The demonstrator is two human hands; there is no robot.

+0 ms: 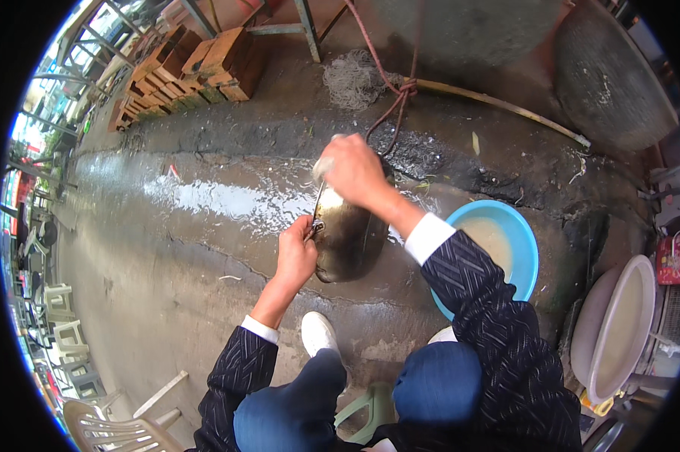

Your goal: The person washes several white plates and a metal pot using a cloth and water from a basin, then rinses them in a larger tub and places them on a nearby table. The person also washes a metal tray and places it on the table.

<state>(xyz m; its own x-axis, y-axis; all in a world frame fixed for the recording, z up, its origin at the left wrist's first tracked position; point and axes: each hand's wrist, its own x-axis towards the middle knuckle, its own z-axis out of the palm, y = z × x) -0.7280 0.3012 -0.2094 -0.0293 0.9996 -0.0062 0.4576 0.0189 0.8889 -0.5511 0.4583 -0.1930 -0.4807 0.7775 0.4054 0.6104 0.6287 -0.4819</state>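
A rounded metal pot (348, 243) with a dark, stained outer wall is tilted on its side over the wet floor. My left hand (297, 248) grips it by a small metal handle at the rim. At the upper part of the pot, my right hand (351, 169) holds a pale cloth or pad (323, 167) against the rim; the hand is slightly blurred, and its fingertips are partly hidden. To the right, beside my right forearm, stands a light blue plastic basin (529, 243) with cloudy water in it. The inside of the pot is turned away from view.
Stacked bricks (221, 56) stand at the upper left. A red rope (405, 90) hangs down beyond the pot, near tangled netting (354, 79) and a long pole (498, 104). A large pale basin (622, 333) leans at the right. A plastic chair (114, 429) is at the lower left.
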